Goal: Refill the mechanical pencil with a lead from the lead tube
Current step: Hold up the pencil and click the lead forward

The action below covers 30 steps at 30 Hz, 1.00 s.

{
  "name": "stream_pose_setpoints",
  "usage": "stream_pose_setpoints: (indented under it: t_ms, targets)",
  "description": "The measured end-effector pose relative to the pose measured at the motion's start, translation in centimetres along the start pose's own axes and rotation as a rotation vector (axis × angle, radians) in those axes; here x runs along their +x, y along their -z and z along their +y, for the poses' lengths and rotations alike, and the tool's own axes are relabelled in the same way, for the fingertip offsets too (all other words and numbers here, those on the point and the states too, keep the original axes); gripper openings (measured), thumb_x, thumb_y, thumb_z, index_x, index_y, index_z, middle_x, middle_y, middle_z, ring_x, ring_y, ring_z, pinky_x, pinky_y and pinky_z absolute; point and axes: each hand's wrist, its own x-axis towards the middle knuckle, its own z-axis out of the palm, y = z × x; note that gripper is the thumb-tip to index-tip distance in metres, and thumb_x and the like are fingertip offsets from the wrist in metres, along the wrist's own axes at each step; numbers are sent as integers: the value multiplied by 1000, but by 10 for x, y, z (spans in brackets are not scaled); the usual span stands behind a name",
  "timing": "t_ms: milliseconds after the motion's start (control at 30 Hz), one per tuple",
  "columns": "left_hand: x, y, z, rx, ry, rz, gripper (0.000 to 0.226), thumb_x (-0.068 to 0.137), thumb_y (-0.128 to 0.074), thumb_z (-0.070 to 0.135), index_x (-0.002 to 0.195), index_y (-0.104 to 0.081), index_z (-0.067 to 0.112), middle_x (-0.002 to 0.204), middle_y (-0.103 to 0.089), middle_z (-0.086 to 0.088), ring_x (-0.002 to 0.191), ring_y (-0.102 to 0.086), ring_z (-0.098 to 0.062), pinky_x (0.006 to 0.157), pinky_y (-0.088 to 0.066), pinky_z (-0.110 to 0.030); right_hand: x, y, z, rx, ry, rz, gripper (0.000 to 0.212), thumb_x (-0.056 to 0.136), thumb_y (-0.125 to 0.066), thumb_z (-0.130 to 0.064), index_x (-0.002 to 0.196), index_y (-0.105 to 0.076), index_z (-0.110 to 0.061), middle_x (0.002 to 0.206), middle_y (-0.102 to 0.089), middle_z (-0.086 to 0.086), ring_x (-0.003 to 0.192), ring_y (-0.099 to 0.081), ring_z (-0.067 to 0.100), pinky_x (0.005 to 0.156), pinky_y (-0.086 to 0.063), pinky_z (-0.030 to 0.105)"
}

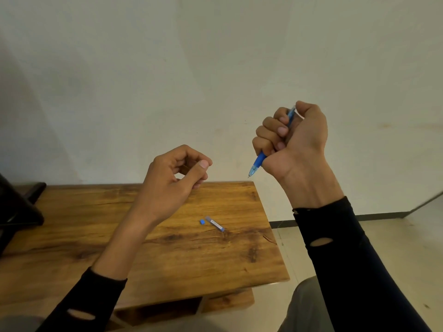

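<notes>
My right hand (291, 140) is raised above the table's far right corner, fisted around a blue mechanical pencil (257, 162). The pencil's tip points down and left, and my thumb rests over its top end. My left hand (176, 178) hovers over the table with thumb and fingers curled toward each other; whether a thin lead sits between them is too small to tell. A clear lead tube (215, 223) lies on the wooden table (119, 224), and its small blue cap (202, 221) lies just to its left.
A dark object (16, 207) stands at the table's left edge. The table's right edge drops off to a light tiled floor (395, 236). A plain wall stands behind. My knee in grey trousers (304, 305) shows at the lower right.
</notes>
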Motion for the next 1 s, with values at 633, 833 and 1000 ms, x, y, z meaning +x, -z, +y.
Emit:
stream_pose_setpoints:
  t_ms: [633, 833, 1000]
  targets:
    - [2, 3, -1, -32, -46, 10, 12, 104, -69, 19, 98, -78, 24, 82, -76, 2, 80, -72, -19, 75, -65, -42, 1, -19, -6, -8, 51, -57, 50, 106, -39, -37, 61, -41, -16, 50, -31, -4, 38, -19, 11, 39, -18, 22]
    - [3, 2, -4, -32, -32, 9, 11, 104, -69, 18, 97, -77, 22, 81, -76, 0, 78, -72, -24, 74, -64, -40, 9, -10, 0, -44, 41, -92, 39, 111, -37, -33, 79, -50, -13, 56, -39, -1, 41, -27, 10, 40, -24, 23]
    - [3, 1, -9, -21, -3, 2, 10, 103, -68, 15, 98, -77, 17, 84, -77, -3, 78, -73, -18, 72, -65, -30, 40, 30, 25, -530, 79, 26, 14, 113, -48, -16, 113, -61, -9, 85, -61, 9, 66, -58, 14, 55, -55, 25]
